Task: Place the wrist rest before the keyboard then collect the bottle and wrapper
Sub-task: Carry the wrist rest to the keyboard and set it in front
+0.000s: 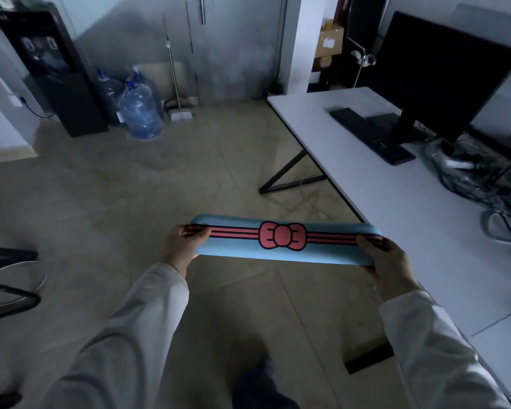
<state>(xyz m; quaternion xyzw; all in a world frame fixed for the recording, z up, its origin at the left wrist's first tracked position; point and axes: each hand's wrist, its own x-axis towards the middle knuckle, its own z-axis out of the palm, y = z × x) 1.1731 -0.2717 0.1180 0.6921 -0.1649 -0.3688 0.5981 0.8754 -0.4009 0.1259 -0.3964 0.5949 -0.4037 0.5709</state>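
I hold a long blue wrist rest (236,249) with red stripes and a red bow level in front of me, above the floor. My left hand (182,246) grips its left end and my right hand (387,261) grips its right end. The black keyboard (370,135) lies on the white desk (396,208) to my right, in front of a dark monitor (443,75). What looks like a crumpled clear wrapper (443,156) lies right of the keyboard among cables. No small bottle is clearly visible.
The desk's black angled leg (286,175) stands on the tiled floor. Large water jugs (140,113) and a black dispenser (56,75) stand at the far wall. A tangle of cables (484,184) covers the desk's right part. A chair's edge (9,293) shows at left.
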